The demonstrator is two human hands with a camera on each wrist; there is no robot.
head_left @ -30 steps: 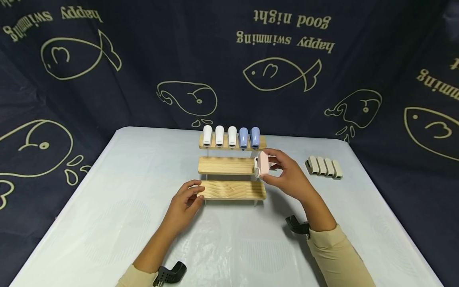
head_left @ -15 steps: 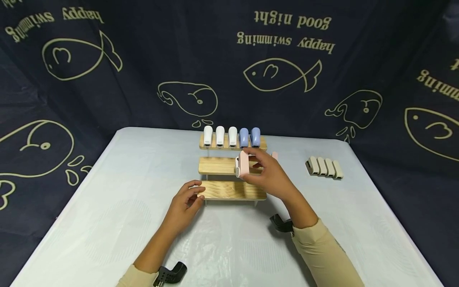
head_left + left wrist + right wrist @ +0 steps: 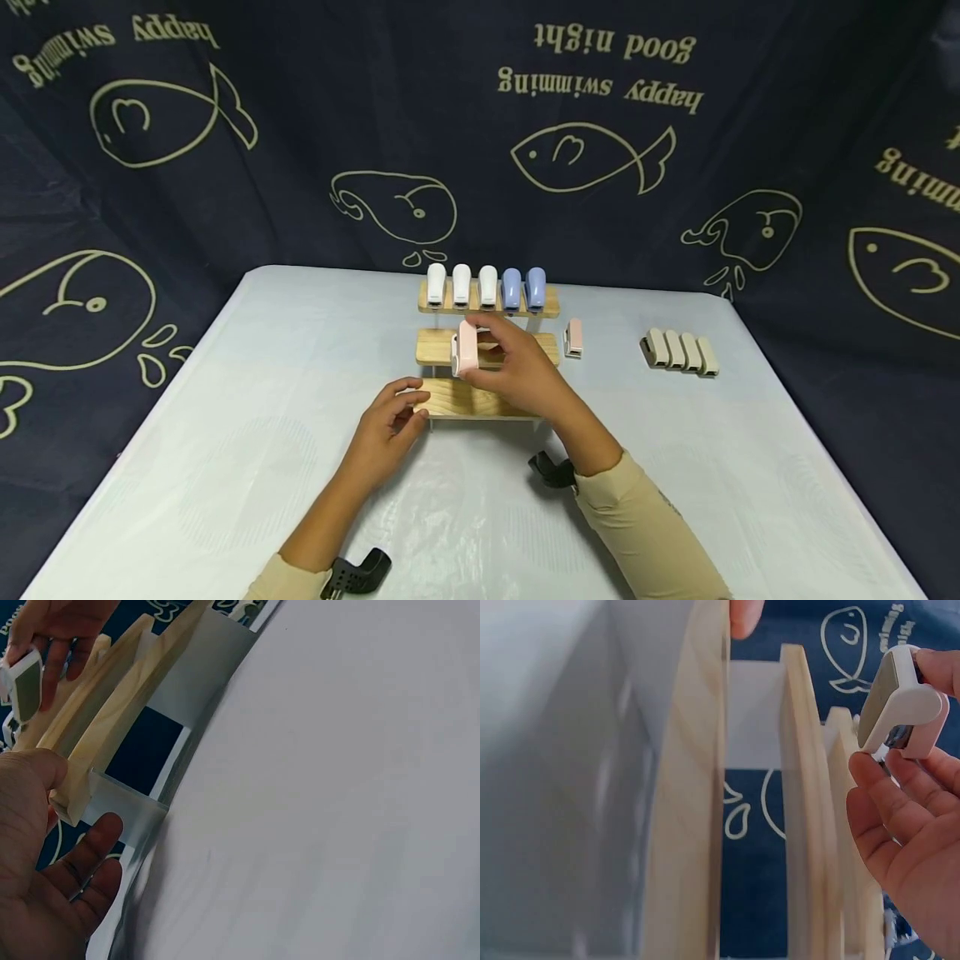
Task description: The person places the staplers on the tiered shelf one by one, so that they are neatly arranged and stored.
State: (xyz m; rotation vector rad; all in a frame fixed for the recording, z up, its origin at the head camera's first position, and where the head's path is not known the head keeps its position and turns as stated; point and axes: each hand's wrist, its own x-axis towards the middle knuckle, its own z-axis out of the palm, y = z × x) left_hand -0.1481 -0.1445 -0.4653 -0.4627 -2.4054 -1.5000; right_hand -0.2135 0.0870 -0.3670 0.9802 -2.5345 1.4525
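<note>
From remote station I find right hand (image 3: pixel 522 368) clamped on pink stapler (image 3: pixel 467 348); head view shows it overlapping left half of middle tier (image 3: pixel 432 353) of wooden rack (image 3: pixel 480 405). Left hand (image 3: pixel 384 429) grips left end of lower tier (image 3: pixel 510 400), thumb and fingers. White staplers (image 3: pixel 461 286), blue staplers (image 3: pixel 512 287) line top tier (image 3: pixel 552 302). Second pink stapler (image 3: pixel 574 336) just beyond rack's right edge. I note beige staplers (image 3: pixel 673 350) near right edge of white table (image 3: pixel 225 467), whose surface spreads wide from rack to left edge.
</note>
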